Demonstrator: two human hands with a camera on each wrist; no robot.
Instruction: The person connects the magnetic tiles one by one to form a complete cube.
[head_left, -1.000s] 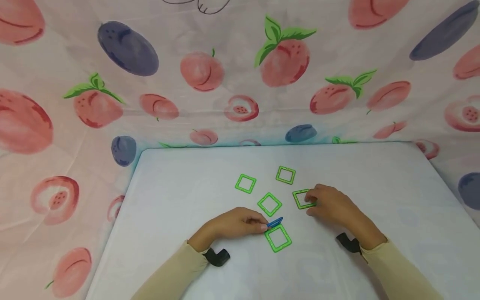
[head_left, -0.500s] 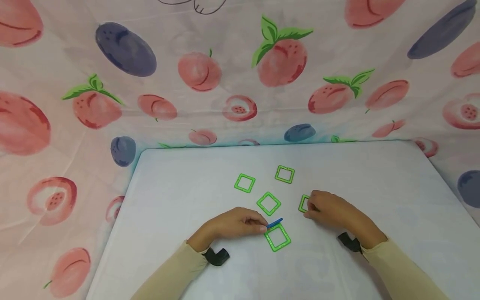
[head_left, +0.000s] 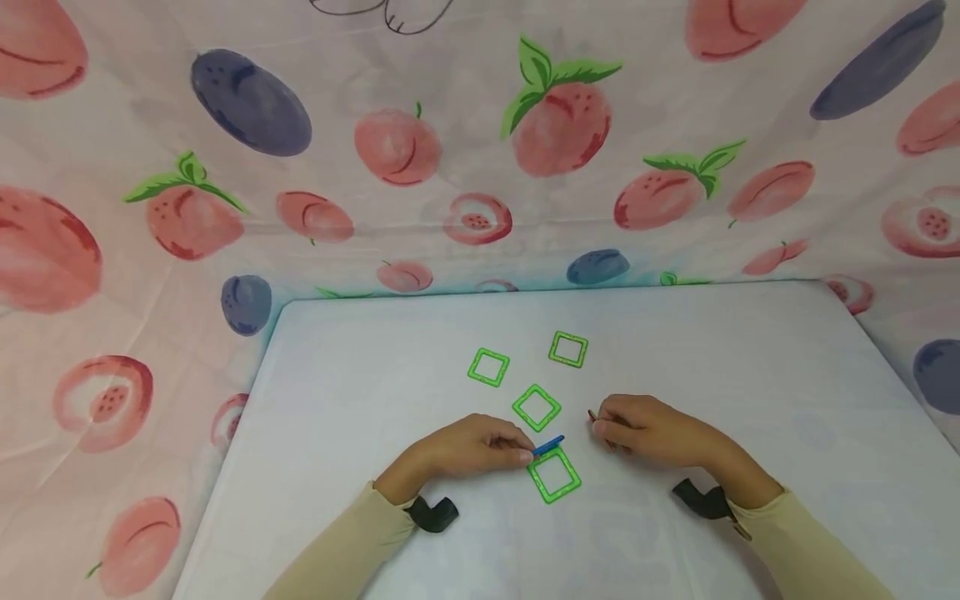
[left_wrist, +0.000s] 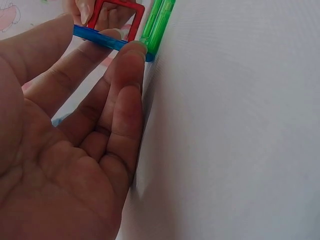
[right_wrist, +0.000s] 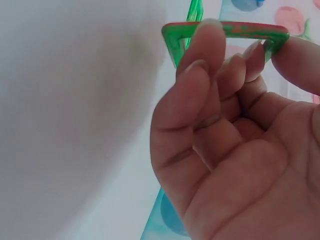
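In the head view my left hand (head_left: pixel 476 442) pinches a blue magnetic tile (head_left: pixel 549 445) standing on edge along the upper side of a flat green square tile (head_left: pixel 540 487). The left wrist view shows thumb and fingertips on the blue tile (left_wrist: pixel 107 40), with the green tile (left_wrist: pixel 159 30) at its end. To the right, my right hand (head_left: pixel 652 429) grips an open square magnetic tile (right_wrist: pixel 250 30), green on one face and red on the other. Its red face (left_wrist: pixel 136 22) points toward the left hand; in the head view the fingers hide most of it.
Three more green square tiles lie flat on the white table: one at the middle (head_left: pixel 548 420), another at the back left (head_left: pixel 483 382), a third at the back right (head_left: pixel 566 363). A fruit-print cloth (head_left: pixel 330 167) rises behind the table.
My right hand has taken the rightmost green tile off its flat place, tilted it up edge-on and brought it slightly nearer the front. The left hand keeps its place on the blue tile.
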